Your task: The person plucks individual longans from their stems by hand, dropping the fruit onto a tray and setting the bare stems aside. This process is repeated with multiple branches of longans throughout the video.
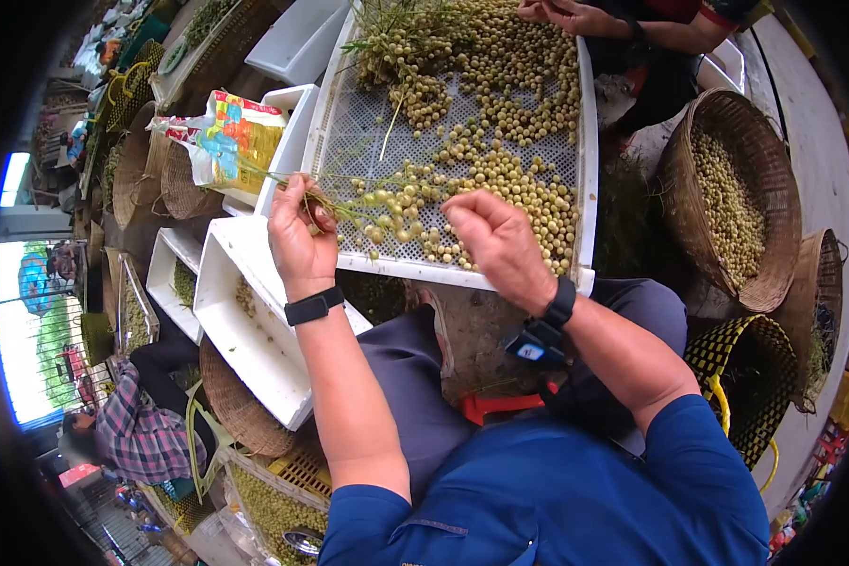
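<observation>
My left hand [302, 236] is closed round a bunch of thin green stems [323, 200] at the left edge of a white perforated tray [349, 113]. Small round yellow-green fruits [398, 209] hang from these stems over the tray. To the right, my right hand [502, 241] is above the near part of the tray with its fingers curled in. Whatever its fingertips hold, if anything, is hidden from me. Loose round fruits [514, 179] cover much of the tray, and a leafy heap of fruit stems [396, 47] lies at its far left.
Another person's hands [575, 17] are at the tray's far right. A wicker basket [674, 179] of fruits stands to the right, a black-and-yellow woven basket [783, 377] nearer me. White foam boxes [245, 321] and a printed plastic bag [241, 141] are to the left.
</observation>
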Motion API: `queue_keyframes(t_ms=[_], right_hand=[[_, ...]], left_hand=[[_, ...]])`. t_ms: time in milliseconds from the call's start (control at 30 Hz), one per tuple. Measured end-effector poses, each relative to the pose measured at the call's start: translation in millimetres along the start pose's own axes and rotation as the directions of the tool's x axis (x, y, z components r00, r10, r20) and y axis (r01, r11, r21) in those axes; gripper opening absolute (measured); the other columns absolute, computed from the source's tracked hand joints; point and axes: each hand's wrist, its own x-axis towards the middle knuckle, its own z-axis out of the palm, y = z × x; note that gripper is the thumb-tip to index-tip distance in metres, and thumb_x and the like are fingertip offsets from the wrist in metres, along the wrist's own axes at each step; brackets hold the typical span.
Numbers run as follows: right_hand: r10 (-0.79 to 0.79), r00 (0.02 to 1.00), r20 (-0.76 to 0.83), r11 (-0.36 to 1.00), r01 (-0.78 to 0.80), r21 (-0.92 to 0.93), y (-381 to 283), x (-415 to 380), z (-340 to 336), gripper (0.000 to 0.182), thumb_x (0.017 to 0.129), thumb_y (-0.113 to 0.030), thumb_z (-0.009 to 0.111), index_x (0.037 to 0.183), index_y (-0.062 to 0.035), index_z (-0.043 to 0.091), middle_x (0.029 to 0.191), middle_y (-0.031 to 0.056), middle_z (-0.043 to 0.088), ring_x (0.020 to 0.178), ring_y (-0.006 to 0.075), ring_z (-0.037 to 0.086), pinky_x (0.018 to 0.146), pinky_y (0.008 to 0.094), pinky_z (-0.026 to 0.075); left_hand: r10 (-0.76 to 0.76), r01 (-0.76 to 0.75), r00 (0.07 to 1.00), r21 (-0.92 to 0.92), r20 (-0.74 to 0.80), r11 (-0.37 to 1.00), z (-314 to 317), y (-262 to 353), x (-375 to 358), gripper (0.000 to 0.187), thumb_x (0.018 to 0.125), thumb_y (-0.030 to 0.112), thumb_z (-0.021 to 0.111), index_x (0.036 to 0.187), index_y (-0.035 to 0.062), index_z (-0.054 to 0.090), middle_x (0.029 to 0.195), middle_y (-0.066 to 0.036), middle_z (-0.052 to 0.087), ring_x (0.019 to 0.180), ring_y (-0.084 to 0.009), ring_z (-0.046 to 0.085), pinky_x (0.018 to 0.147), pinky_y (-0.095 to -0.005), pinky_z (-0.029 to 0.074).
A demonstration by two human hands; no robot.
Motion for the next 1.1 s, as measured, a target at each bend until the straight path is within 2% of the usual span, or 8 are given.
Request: queue_keyframes(t_ms=[200,333,500,600,667,733,833,1100], right_hand=[[-0.148,0.986,0.071,0.983,0.155,-0.103,6,19,-18,0.035,0.097,-0.035,0.063,0.098,0.0001,0.067,0.076,0.0007,0.06,0.072,0.0082,0.054,0.064,0.0269,0.045],[0.035,0.964,0.265,0.994,-0.006,-0.107,9,17,-15,0.044,0.093,-0.044,0.066,0.09,-0.0001,0.067,0.073,0.0017,0.06,0.069,0.0089,0.053,0.062,0.0276,0.045],[0.109,0.941,0.321,0.991,-0.127,0.036,17,14,-15,0.04,0.099,-0.039,0.06,0.08,-0.0044,0.062,0.066,-0.0051,0.051,0.061,0.0037,0.043,0.054,0.0248,0.037],[0.284,0.935,0.212,0.952,-0.302,0.054,16,13,-19,0.038,0.101,-0.042,0.056,0.082,-0.0091,0.06,0.065,-0.0065,0.047,0.053,0.0026,0.039,0.044,0.0229,0.033],[0.278,0.943,0.184,0.95,-0.298,0.091,18,10,-16,0.039,0.101,-0.043,0.056,0.081,-0.0104,0.059,0.064,-0.0064,0.046,0.051,0.0031,0.04,0.041,0.0232,0.031],[0.37,0.897,0.244,0.881,-0.422,0.215,19,6,-17,0.037,0.101,-0.043,0.057,0.087,-0.0085,0.061,0.073,-0.0057,0.052,0.065,0.0051,0.046,0.055,0.0231,0.04],[0.431,0.812,0.393,0.72,-0.572,0.393,-3,3,-14,0.033,0.101,-0.04,0.057,0.091,-0.0089,0.062,0.078,-0.0041,0.057,0.07,0.0069,0.055,0.06,0.0243,0.048],[0.421,0.804,0.42,0.802,-0.546,0.241,3,3,-21,0.033,0.1,-0.04,0.059,0.086,-0.0095,0.061,0.076,-0.0026,0.057,0.067,0.0079,0.058,0.057,0.0257,0.049]], left_hand=[[-0.221,0.211,0.948,0.067,0.23,0.975,26,-24,-7,0.006,0.097,0.016,0.06,0.096,0.0101,0.061,0.081,0.0,0.063,0.054,-0.0044,0.054,0.044,-0.0139,0.042],[-0.383,0.359,0.896,0.139,0.225,0.923,39,-42,-19,0.005,0.096,0.014,0.061,0.095,0.01,0.059,0.078,0.001,0.061,0.05,-0.0062,0.053,0.043,-0.0184,0.039],[-0.318,0.289,0.934,0.178,0.163,0.941,47,-47,-22,0.006,0.096,0.014,0.061,0.094,0.0101,0.059,0.076,0.002,0.06,0.052,-0.0053,0.053,0.045,-0.0177,0.04],[-0.232,0.206,0.961,0.173,0.149,0.963,48,-54,-23,0.006,0.097,0.014,0.061,0.094,0.0097,0.058,0.075,0.001,0.059,0.052,-0.0069,0.053,0.047,-0.0186,0.04],[-0.215,0.192,0.968,0.167,0.131,0.967,50,-58,-24,0.006,0.097,0.014,0.061,0.094,0.0094,0.058,0.074,0.0,0.059,0.052,-0.0074,0.052,0.047,-0.0191,0.04],[-0.197,0.178,0.974,0.159,0.112,0.971,50,-60,-24,0.006,0.097,0.014,0.061,0.094,0.0092,0.057,0.074,-0.001,0.059,0.052,-0.0079,0.052,0.047,-0.0196,0.04],[-0.182,0.163,0.976,0.15,0.117,0.975,50,-62,-23,0.009,0.095,0.013,0.063,0.092,0.007,0.057,0.074,-0.001,0.057,0.051,-0.0097,0.051,0.047,-0.0234,0.042],[-0.107,0.085,0.991,0.244,0.079,0.966,52,-66,-25,0.008,0.095,0.014,0.063,0.093,0.0085,0.058,0.072,-0.001,0.058,0.052,-0.008,0.05,0.047,-0.0195,0.039]])
